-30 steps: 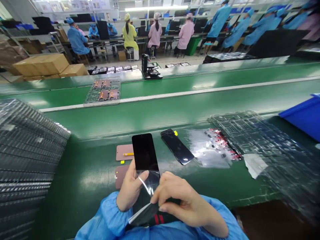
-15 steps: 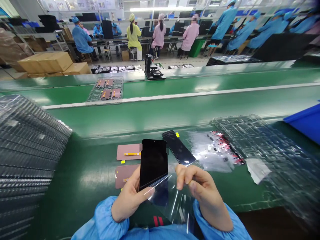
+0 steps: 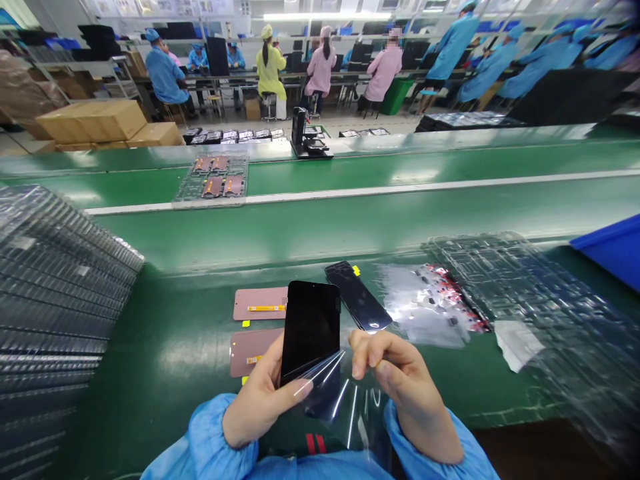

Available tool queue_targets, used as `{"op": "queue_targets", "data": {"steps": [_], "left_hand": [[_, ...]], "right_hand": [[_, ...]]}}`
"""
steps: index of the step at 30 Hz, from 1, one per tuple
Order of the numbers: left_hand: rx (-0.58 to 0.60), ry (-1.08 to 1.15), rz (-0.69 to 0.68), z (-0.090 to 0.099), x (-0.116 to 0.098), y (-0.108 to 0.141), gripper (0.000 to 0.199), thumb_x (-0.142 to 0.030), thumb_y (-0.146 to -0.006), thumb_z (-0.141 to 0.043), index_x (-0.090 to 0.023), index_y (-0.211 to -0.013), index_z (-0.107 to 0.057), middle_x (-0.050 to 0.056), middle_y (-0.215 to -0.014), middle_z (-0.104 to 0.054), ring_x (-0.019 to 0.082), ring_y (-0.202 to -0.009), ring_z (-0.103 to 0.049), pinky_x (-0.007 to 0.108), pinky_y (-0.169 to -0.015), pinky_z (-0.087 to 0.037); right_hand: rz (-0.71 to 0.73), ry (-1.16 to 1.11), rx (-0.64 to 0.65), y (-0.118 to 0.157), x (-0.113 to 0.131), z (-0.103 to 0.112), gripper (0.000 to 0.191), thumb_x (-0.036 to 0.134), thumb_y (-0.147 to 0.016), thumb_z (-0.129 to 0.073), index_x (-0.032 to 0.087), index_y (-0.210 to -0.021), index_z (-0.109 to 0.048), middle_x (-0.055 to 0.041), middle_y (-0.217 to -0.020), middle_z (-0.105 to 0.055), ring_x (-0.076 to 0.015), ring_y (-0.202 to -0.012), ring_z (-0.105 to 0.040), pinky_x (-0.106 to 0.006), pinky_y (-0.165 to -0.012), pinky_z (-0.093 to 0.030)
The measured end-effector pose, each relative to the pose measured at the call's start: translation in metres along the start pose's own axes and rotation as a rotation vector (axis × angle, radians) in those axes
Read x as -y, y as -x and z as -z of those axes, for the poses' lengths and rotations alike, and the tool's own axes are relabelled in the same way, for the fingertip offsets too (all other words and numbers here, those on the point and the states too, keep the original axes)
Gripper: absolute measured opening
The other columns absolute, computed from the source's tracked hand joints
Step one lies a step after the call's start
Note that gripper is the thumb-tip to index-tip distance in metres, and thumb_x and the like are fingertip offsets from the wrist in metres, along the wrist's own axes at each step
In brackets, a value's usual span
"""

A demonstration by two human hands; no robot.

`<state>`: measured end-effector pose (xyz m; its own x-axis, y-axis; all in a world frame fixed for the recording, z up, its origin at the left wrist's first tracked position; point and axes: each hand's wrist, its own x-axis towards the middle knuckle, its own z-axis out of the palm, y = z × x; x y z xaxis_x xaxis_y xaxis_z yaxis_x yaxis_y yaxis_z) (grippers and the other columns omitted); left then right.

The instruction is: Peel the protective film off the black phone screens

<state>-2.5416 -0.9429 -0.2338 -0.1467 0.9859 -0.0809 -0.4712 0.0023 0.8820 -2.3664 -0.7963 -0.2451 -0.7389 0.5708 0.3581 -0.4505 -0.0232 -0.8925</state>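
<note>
My left hand (image 3: 267, 387) grips a black phone screen (image 3: 313, 327) by its lower left side, thumb across the front. A clear protective film (image 3: 345, 407) is folded back over the screen's lower end and hangs down in front of my body. My right hand (image 3: 393, 373) is closed in a pinch at the film's right edge; its fingertips partly hide the film there. Left of the held screen lie two phone screens, back side up: an upper pinkish one (image 3: 260, 295) with an orange flex strip and a lower one (image 3: 245, 350). Dark screens (image 3: 357, 293) lie beyond my right hand.
Stacked clear trays (image 3: 60, 287) rise at left. At right are small plastic bags (image 3: 415, 320), white paper (image 3: 515, 343), empty clear trays (image 3: 500, 280) and a blue bin (image 3: 610, 250). A loaded tray (image 3: 185, 193) sits on the green conveyor (image 3: 350, 220). Several people work beyond.
The held screen has shifted slightly right and tilted a little. The folded film has changed its creases and shine. Both hands stay nearly in place.
</note>
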Motion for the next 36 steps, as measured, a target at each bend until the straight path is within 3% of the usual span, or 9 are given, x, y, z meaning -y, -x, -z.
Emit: {"op": "queue_targets", "data": {"steps": [14,18,20,21,23,25,36], "left_hand": [[0.018,-0.004,-0.007,0.000,0.001,0.001,0.056,-0.022,-0.086,-0.070,-0.032,-0.139,-0.054,0.005,-0.143,-0.057,0.026,-0.133,-0.051,0.034,-0.110,-0.042],[-0.009,-0.050,0.001,0.000,0.002,0.003,0.061,-0.025,-0.086,-0.071,-0.031,-0.142,-0.050,0.006,-0.147,-0.053,0.027,-0.134,-0.050,0.039,-0.113,-0.039],[-0.017,-0.093,0.019,-0.001,0.001,0.003,0.063,-0.027,-0.086,-0.070,-0.030,-0.144,-0.048,0.006,-0.150,-0.049,0.028,-0.138,-0.045,0.040,-0.116,-0.035],[-0.016,-0.117,0.034,-0.002,0.000,0.003,0.064,-0.028,-0.086,-0.070,-0.030,-0.145,-0.047,0.007,-0.151,-0.048,0.028,-0.140,-0.043,0.040,-0.118,-0.033],[0.008,-0.138,0.084,-0.004,-0.002,0.003,0.066,-0.032,-0.086,-0.070,-0.028,-0.147,-0.045,0.008,-0.153,-0.046,0.028,-0.141,-0.041,0.041,-0.118,-0.032],[0.044,-0.135,0.148,-0.006,-0.004,0.003,0.069,-0.033,-0.085,-0.071,-0.027,-0.148,-0.044,0.008,-0.153,-0.045,0.028,-0.140,-0.042,0.040,-0.116,-0.036],[0.102,-0.207,0.206,-0.002,-0.005,0.009,0.067,-0.026,-0.086,-0.068,-0.027,-0.148,-0.043,0.008,-0.151,-0.047,0.025,-0.132,-0.052,0.035,-0.105,-0.049]], "right_hand": [[0.062,0.113,0.036,-0.003,0.003,-0.004,0.017,0.038,-0.095,-0.058,0.023,-0.085,-0.057,-0.0029,-0.074,-0.073,-0.0163,-0.067,-0.054,-0.028,-0.062,-0.043],[0.102,0.307,0.052,-0.002,0.017,-0.010,0.015,0.032,-0.096,-0.054,0.023,-0.084,-0.055,-0.0015,-0.070,-0.070,-0.0180,-0.068,-0.054,-0.031,-0.062,-0.043],[0.168,0.545,0.097,-0.002,0.028,-0.015,0.010,0.022,-0.091,-0.054,0.022,-0.081,-0.054,-0.0007,-0.065,-0.065,-0.0205,-0.075,-0.057,-0.037,-0.076,-0.045],[0.215,0.679,0.138,-0.003,0.034,-0.017,0.009,0.017,-0.087,-0.054,0.022,-0.080,-0.053,0.0000,-0.063,-0.062,-0.0225,-0.082,-0.060,-0.044,-0.089,-0.043],[0.309,0.888,0.225,-0.006,0.044,-0.023,0.012,0.009,-0.080,-0.054,0.021,-0.079,-0.053,0.0015,-0.060,-0.058,-0.0279,-0.100,-0.064,-0.058,-0.111,-0.022],[0.358,0.983,0.263,-0.011,0.049,-0.028,0.014,0.006,-0.077,-0.053,0.020,-0.080,-0.053,0.0024,-0.059,-0.057,-0.0318,-0.113,-0.063,-0.065,-0.116,-0.004],[0.390,1.032,0.216,-0.020,0.041,-0.038,0.013,0.008,-0.082,-0.048,0.019,-0.078,-0.052,0.0034,-0.056,-0.055,-0.0316,-0.124,-0.060,-0.065,-0.117,-0.002]]}}
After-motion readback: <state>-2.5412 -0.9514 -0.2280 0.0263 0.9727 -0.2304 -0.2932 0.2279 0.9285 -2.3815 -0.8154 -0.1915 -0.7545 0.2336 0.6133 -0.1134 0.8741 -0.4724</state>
